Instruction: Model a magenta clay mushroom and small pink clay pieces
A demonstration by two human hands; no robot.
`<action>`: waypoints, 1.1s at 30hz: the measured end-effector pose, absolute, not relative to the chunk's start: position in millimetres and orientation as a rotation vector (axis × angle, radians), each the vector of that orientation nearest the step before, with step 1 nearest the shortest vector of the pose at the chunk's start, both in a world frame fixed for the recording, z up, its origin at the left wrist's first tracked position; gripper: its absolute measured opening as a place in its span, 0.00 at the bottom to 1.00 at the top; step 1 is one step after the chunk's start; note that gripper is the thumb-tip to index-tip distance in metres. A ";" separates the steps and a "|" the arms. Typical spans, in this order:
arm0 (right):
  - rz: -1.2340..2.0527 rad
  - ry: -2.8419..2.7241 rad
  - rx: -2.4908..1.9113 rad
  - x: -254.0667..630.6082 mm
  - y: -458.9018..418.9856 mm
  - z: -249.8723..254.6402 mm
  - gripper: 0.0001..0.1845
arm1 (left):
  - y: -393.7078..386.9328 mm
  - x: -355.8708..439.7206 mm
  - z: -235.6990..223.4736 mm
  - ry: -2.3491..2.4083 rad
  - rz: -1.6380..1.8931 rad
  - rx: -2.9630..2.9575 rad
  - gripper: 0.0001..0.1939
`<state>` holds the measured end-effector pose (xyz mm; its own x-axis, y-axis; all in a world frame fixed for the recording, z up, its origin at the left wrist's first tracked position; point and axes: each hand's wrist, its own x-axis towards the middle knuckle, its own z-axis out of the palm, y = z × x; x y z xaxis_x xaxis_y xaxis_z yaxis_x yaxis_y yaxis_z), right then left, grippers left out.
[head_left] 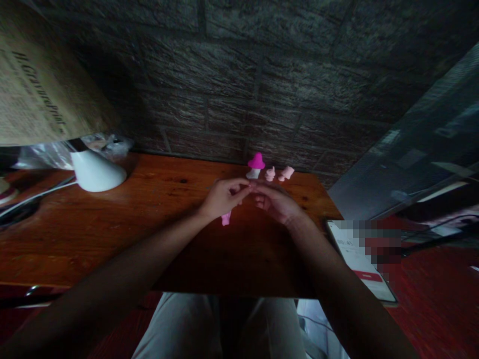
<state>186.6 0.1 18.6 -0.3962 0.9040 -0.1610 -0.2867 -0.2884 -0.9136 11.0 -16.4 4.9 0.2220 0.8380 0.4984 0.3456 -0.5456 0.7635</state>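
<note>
My left hand (pixel 223 197) and my right hand (pixel 276 200) meet above the table, thumbs and fingertips pinched together. What lies between the fingertips is too small or too hidden to make out. A pink lump (pixel 226 219), soft-looking like modelling clay, shows below my left hand, partly covered by it; whether it touches the hand I cannot tell. Just beyond my fingers stands a small mushroom-shaped figure with a magenta cap (pixel 256 161) and a whitish stem (pixel 253 174). To its right are two small pale pink shaped pieces, one (pixel 270 173) nearer the mushroom and another (pixel 287 173) farther right.
A lamp with a white base (pixel 98 172) and a printed shade (pixel 41 89) stands at the left on the wooden table (pixel 149 199), plastic bags (pixel 48 155) behind it. A dark brick wall (pixel 224 75) rises at the back. A phone or tablet (pixel 355 259) lies at the right.
</note>
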 end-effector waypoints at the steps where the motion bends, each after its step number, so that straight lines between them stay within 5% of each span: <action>1: 1.799 -1.080 -0.905 186.6 0.0 18.6 0.11 | -16.3 11.0 4.7 1.085 1.291 1.991 0.12; 33: 1.848 -1.131 -0.830 190.1 3.7 13.9 0.12 | -13.8 9.4 11.9 0.845 1.135 1.593 0.12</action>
